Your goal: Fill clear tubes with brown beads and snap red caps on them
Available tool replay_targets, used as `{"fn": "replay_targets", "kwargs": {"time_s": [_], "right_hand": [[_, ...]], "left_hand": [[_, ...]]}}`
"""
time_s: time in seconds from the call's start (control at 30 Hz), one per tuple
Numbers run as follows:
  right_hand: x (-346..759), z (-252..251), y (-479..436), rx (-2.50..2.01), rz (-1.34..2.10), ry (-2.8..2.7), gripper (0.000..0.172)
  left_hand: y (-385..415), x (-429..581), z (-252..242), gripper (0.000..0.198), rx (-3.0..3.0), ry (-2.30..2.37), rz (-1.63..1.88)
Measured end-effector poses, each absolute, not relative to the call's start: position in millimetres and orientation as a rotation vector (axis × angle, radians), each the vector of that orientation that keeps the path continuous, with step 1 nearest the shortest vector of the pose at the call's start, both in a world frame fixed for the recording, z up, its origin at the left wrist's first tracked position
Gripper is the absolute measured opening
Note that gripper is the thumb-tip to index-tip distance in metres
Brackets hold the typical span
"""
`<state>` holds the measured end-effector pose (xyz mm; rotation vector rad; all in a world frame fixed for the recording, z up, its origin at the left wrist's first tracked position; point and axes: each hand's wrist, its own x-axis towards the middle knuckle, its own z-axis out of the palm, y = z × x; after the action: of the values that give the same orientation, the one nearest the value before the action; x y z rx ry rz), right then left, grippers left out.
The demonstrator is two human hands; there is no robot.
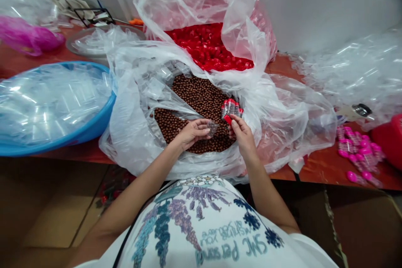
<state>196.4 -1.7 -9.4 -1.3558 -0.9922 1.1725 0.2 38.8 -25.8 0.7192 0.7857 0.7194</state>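
Observation:
My left hand (195, 133) is closed on a small clear plastic container (212, 127), held over a heap of small brown balls (201, 96). My right hand (242, 134) pinches a red cap (228, 119) between thumb and fingers, a short way to the right of the container. Just beyond that hand, several clear containers with red caps (231, 106) lie together on the balls. The balls fill a wide-open white plastic bag (128, 104). At the bag's far left side lie more clear containers (157, 88) without caps.
Behind stands a clear bag (194, 4) of red caps (204, 44). To the left, a blue basin (108, 106) holds clear plastic pieces. On the right are pink-capped containers (358, 146), a red tub (391, 140) and a clear plastic pile (351, 71). Cardboard boxes (63, 205) stand below the table's edge.

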Motion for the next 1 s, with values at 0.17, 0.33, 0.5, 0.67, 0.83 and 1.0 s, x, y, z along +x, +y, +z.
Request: {"fn": "replay_targets", "kwargs": {"time_s": [0.17, 0.33, 0.5, 0.67, 0.83, 1.0], "right_hand": [[178, -8, -3, -1.277, 1.209, -1.097, 0.048], [164, -8, -5, -1.25, 1.203, -1.231, 0.045], [159, -4, -8, -1.267, 1.24, -1.331, 0.041], [159, 1, -10, -1.236, 1.143, -1.357, 0.04], [160, 5, -10, -1.214, 1.136, -1.428, 0.038], [162, 3, -8, -1.196, 1.182, -1.279, 0.04]], "left_hand": [[21, -13, -19, 0.042, 0.782, 0.928, 0.741], [10, -21, -14, 0.044, 0.707, 0.892, 0.742], [7, -27, -18, 0.044, 0.651, 0.829, 0.784], [6, -28, -17, 0.048, 0.689, 0.806, 0.755], [7, -28, -8, 0.047, 0.671, 0.792, 0.724], [9, -28, -6, 0.041, 0.684, 0.777, 0.743]]}}
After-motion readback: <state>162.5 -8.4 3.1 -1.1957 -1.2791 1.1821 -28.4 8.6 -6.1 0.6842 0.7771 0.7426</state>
